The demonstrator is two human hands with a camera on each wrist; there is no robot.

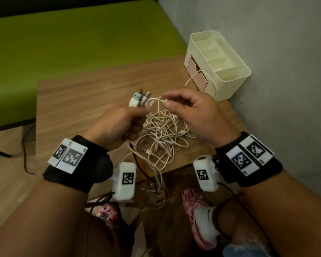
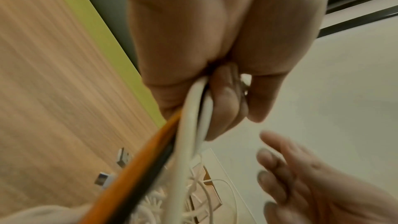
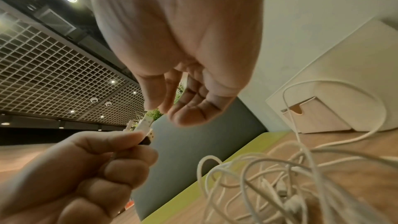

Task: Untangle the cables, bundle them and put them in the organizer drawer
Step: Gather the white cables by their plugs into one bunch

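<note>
A tangle of white and pale pink cables [image 1: 161,132] lies on the wooden table [image 1: 82,101]. My left hand [image 1: 137,112] grips a bunch of cable ends in its fist, and their USB plugs [image 1: 137,98] stick up out of it. The left wrist view shows white cables [image 2: 189,125] running out from under the curled fingers [image 2: 226,105]. My right hand [image 1: 167,102] hovers just right of the plugs, by a raised cable loop. Its fingers [image 3: 189,111] are loosely bent with nothing between them. The cream organizer [image 1: 219,62] with pink drawers [image 1: 198,73] stands at the back right.
A grey wall [image 1: 267,52] runs along the table's right side behind the organizer. A green surface [image 1: 72,34] lies beyond the far edge. Some cables [image 1: 159,180] hang over the near edge, above my feet in pink clogs [image 1: 196,210]. One thin white cable [image 3: 336,101] arcs toward the drawers.
</note>
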